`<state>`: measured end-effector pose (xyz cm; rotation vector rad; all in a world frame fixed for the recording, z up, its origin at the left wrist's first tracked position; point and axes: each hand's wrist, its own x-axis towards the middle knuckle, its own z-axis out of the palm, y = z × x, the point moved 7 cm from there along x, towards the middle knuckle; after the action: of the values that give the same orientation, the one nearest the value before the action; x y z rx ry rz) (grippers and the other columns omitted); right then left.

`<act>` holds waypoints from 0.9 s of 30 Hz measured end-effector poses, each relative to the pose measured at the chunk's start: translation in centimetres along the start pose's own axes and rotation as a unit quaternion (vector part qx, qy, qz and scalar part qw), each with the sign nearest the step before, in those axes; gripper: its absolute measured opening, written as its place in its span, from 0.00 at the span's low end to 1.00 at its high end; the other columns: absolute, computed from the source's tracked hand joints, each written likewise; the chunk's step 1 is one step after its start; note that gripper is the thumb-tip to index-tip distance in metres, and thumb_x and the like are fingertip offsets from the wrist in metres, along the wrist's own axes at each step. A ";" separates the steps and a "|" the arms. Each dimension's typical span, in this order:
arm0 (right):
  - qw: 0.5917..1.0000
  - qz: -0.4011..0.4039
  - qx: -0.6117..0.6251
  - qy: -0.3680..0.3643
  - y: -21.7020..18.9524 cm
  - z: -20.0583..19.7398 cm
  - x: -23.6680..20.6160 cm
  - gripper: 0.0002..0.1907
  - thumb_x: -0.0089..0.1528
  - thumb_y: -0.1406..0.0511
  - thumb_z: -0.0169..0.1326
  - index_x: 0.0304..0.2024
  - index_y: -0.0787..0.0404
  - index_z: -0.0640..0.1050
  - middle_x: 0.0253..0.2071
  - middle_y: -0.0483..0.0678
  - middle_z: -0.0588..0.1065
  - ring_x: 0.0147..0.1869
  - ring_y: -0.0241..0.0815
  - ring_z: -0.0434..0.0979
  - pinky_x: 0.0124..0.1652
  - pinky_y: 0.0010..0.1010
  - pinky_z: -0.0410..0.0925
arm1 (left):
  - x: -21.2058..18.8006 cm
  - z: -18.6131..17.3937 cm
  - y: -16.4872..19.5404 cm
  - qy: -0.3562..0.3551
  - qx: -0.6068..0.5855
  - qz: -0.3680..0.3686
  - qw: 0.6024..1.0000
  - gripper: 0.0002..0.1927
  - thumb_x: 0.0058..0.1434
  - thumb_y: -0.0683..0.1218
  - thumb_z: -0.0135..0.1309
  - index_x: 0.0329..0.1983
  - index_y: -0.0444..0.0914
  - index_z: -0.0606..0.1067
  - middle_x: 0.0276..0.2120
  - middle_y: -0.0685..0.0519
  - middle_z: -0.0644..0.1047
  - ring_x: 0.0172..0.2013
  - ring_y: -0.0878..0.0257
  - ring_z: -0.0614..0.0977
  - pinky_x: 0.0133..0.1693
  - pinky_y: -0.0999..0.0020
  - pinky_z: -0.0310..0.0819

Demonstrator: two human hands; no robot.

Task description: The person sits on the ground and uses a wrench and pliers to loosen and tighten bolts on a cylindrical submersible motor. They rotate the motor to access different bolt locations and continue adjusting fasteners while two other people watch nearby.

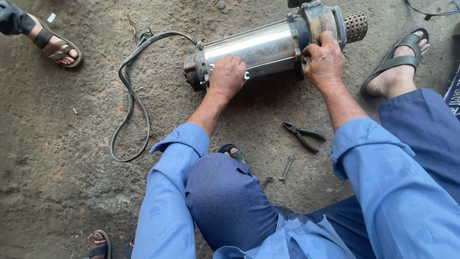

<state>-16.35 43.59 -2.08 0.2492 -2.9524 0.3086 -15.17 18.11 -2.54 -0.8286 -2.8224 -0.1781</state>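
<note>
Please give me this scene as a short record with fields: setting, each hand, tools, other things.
setting: rough ground
left hand: grips a spanner against the steel pump body
right hand: clasps the pump's rusty collar
tools: pliers, small spanner on ground
other: black cable, another person's sandalled foot

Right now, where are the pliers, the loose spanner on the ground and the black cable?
pliers [303, 135], head view, on the handles.
spanner [286, 168], head view, mid-shaft.
black cable [130, 91], head view, on the looped stretch left of the pump.
</note>
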 end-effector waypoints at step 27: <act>0.932 0.068 0.142 -0.326 -6.9 10.2 -18.7 0.10 0.62 0.63 0.57 0.45 0.56 0.82 0.47 0.55 0.76 0.56 0.57 0.76 0.56 0.47 0.70 | -15.5 1.0 -12.9 -0.075 -0.074 -0.233 0.967 0.13 0.64 0.37 0.53 0.47 0.46 0.80 0.40 0.52 0.81 0.40 0.52 0.84 0.44 0.56 0.79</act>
<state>1.62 37.42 -13.96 0.2132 -3.5807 0.8181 -9.60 -0.62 -7.64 -0.1902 -3.1326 -0.4133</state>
